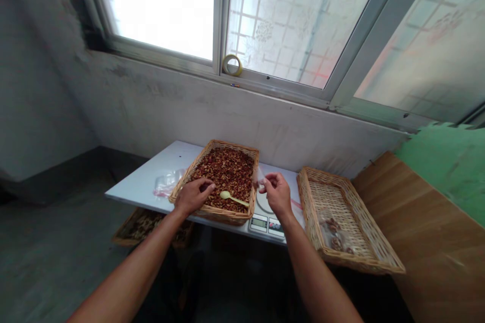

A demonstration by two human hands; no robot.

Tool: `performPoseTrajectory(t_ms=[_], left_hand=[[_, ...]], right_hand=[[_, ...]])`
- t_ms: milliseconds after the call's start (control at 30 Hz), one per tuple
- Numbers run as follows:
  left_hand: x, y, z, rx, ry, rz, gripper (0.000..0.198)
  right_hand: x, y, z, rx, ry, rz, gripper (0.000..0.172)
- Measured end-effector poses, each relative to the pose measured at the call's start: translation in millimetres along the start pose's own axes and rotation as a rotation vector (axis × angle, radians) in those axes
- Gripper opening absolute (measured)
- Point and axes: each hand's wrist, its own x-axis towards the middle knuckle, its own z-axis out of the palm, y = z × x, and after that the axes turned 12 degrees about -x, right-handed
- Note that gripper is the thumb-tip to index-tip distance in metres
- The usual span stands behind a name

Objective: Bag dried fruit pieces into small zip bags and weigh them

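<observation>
Okay, head view only. Left hand (193,197) sits over the front of a wicker tray (220,144) heaped with dried red-brown fruit pieces (223,174). Its fingers (204,189) are pressed together and slightly curled, tips just beside the bowl of a yellow plastic spoon (227,195), nothing visibly held. Spoon lies on the pieces, handle running toward the tray's right rim. Right hand (276,194) is up by that rim, thumb and forefinger pinching a clear plastic bag (259,177); other fingers loosely curled. Below that hand, a digital scale (265,214) sits at the table's front edge, just right of the tray; readout too small to read. Both stand on a white table (140,186), with a second clear plastic bag (166,182) lying left of the tray. Right of the table, a second wicker tray (322,181) holds a small bag of similar pieces (335,234). A third wicker basket (131,232) sits below the table, left. Roll of tape (232,65) on the window frame above.
</observation>
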Motion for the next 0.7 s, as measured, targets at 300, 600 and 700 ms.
performPoseTrajectory(t_ms=[300,600,700], left_hand=[[-29.6,54.0,34.2,-1.061,-0.080,-0.463,0.051],[-30.2,48.0,31.5,-0.918,0.205,-0.395,0.049],[-26.9,51.2,29.1,-0.839,0.224,-0.356,0.051]], right_hand=[[-24.2,-14.4,74.2,0.489,-0.083,0.212,0.039],[-46.0,13.1,113.7,0.492,0.053,0.367,0.044],[-46.8,15.9,118.3,0.480,0.091,0.337,0.044]])
